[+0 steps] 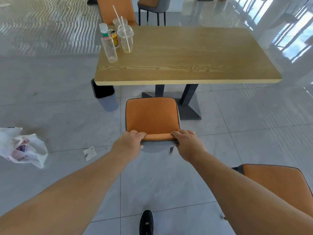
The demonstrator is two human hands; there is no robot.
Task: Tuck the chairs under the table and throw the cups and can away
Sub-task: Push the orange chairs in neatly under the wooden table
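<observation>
Two hands, left hand [130, 141] and right hand [188, 143], clamp the chair [152, 116] backrest, so tucking seems underway; next, a straight push under the table [186, 53].

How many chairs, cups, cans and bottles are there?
Orange cushioned chairs: 4 (one held by both hands, one at lower right, one beyond the table, one farther back)
Clear plastic cups with straws: 2 ()
Gold metal can: 1
Clear plastic bottle: 1
Total: 8
</observation>
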